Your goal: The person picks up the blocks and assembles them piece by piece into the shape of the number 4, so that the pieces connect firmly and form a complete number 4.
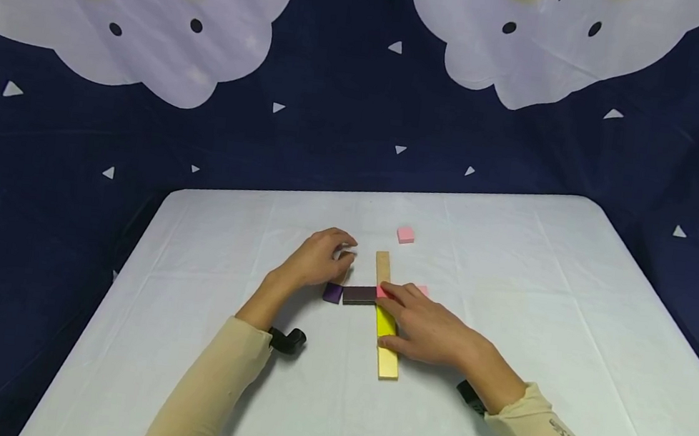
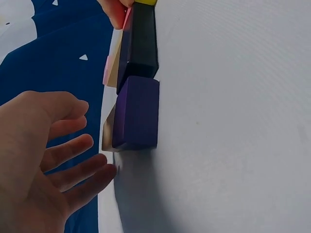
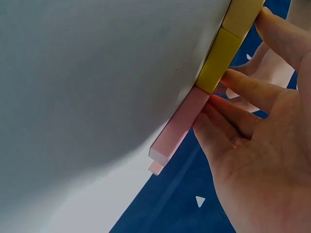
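Several blocks lie in a cross on the white table. Its upright strip has a light wooden block (image 1: 382, 263), a yellow block (image 1: 386, 323) and a gold block (image 1: 387, 366). To the left runs a black block (image 1: 358, 295), then a purple block (image 2: 138, 111). A pink block (image 3: 180, 126) extends to the right, partly under my right hand (image 1: 434, 328). That hand's fingertips touch the yellow, gold and pink blocks, its fingers fairly straight. Just behind the purple block hovers my left hand (image 1: 319, 258), fingers loosely bent and holding nothing.
A small pink block (image 1: 406, 235) sits apart, farther back on the table (image 1: 244, 235). Behind the table hangs a dark blue cloth (image 1: 331, 151) with clouds and small white triangles. A brownish block (image 2: 108, 133) stands beside the purple one.
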`<state>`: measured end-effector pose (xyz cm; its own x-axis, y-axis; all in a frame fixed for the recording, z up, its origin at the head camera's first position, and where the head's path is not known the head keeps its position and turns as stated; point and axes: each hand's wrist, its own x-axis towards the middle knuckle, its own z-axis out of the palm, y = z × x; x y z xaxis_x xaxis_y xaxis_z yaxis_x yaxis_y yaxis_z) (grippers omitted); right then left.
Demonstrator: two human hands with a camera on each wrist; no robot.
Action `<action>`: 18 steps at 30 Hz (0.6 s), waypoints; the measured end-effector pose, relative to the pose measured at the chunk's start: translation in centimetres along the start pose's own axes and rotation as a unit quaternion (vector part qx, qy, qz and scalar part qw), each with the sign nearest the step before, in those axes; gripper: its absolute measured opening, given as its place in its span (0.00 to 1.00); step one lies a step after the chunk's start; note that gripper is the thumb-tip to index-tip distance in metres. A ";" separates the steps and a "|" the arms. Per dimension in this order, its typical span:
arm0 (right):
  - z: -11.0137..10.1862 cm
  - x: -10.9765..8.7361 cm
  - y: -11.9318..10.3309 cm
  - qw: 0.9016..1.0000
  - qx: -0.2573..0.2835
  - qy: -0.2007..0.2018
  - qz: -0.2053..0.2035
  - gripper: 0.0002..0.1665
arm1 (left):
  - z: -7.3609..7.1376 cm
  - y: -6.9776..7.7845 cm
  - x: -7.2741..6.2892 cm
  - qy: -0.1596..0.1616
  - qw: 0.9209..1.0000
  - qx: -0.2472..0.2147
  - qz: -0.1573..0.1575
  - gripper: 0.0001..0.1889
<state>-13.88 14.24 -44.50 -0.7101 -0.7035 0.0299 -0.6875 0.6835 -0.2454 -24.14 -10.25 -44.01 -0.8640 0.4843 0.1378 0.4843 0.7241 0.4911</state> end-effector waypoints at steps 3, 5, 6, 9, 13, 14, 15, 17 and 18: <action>-0.1 0.0 -0.1 1.000 -0.002 -0.005 0.002 0.44 | 0.0 0.1 0.3 0.002 1.000 0.012 0.000 0.16; -0.1 0.0 -0.1 1.000 -0.002 -0.007 0.003 0.44 | 0.1 0.3 0.6 -0.002 1.000 0.018 0.001 0.16; -0.1 0.0 -0.1 1.000 -0.002 -0.007 0.003 0.44 | 0.1 0.4 0.8 -0.004 1.000 0.021 0.002 0.16; -0.2 0.0 -0.1 1.000 0.000 -0.006 0.003 0.43 | 0.3 0.5 1.4 -0.010 1.000 0.026 0.005 0.16; -0.2 0.0 -0.2 1.000 0.003 -0.006 0.005 0.43 | 0.6 0.7 2.1 -0.007 0.999 0.048 0.006 0.17; -0.2 0.0 -0.2 1.000 0.004 -0.006 0.005 0.43 | 0.6 0.7 2.3 -0.004 0.999 0.053 0.005 0.17; -0.2 0.0 -0.2 1.000 0.004 -0.006 0.005 0.43 | 0.7 0.7 2.4 -0.001 0.998 0.057 0.004 0.17; -0.2 0.0 -0.2 1.000 0.002 -0.006 0.006 0.43 | 0.7 0.8 2.8 0.003 0.998 0.064 0.001 0.17; -0.2 0.0 -0.2 1.000 0.002 -0.006 0.007 0.43 | 0.8 0.8 3.0 0.003 0.998 0.065 0.001 0.17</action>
<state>-13.75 14.13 -44.21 -0.7179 -0.6960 0.0150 -0.6769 0.6928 -0.2487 -26.20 -7.85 -43.85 -0.8640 0.4824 0.1444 0.4988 0.7810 0.3758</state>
